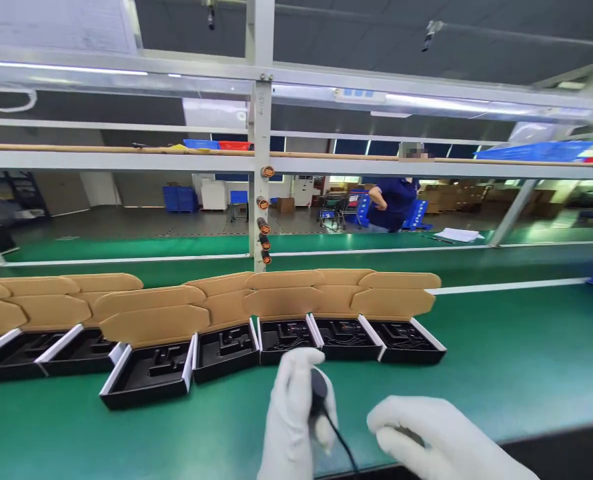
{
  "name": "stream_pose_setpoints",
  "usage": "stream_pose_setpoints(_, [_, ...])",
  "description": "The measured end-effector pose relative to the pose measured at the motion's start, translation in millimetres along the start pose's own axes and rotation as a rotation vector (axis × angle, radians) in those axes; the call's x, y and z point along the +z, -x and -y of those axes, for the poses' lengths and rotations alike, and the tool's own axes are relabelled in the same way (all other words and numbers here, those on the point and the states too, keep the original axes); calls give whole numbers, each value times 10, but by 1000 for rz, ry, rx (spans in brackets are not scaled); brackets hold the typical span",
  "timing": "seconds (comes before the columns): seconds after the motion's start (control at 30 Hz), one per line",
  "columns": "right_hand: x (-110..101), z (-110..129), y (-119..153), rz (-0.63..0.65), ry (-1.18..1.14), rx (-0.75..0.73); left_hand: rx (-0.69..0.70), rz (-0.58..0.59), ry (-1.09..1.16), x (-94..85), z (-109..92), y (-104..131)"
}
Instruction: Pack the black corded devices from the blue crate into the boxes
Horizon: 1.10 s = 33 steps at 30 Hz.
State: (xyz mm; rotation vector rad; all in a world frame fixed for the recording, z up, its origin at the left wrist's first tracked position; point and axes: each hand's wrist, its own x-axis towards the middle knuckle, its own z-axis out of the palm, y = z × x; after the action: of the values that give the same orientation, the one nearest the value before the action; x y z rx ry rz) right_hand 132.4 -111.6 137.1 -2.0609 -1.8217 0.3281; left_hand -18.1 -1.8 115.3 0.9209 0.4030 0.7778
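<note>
The left hand partly hides a black object (cable blurred).

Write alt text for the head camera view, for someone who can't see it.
A white-gloved left hand holds a rounded black object with a cable above a green work surface; the gloved right hand is curled nearby. Beyond them, a row of open boxes shows black interiors and raised brown lids. A person in dark blue stands farther back.
</note>
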Motion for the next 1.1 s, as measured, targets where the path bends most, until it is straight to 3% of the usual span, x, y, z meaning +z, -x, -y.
stream_pose_setpoints(0.13, [-59,-105,-728,-222,106,73,100,-197,206,-231,-341,60])
stream_pose_setpoints(0.3, [-104,-41,-2081,-519,327,92,83,-184,64,-451,-226,80])
stream_pose_setpoints(0.4, [-93,92,-2737,-576,342,157,68,-236,42,-619,-145,57])
stream_pose_setpoints(0.53, [5,200,-3153,-556,293,230,48,-290,57,-824,-171,22])
stream_pose_setpoints(0.7, [41,133,-3209,-530,234,200,83,-242,109,-928,-224,-65])
stream_pose_setpoints(0.83, [-37,67,-3064,-523,166,156,77,-135,188,-978,-207,-203])
stream_pose_setpoints(0.97, [-31,191,-2524,-506,-84,-56,-45,-106,314,-1039,-183,-333])
stream_pose_setpoints(1.1, [105,492,-1725,-110,-223,-426,-193,-41,385,-1025,-128,-410])
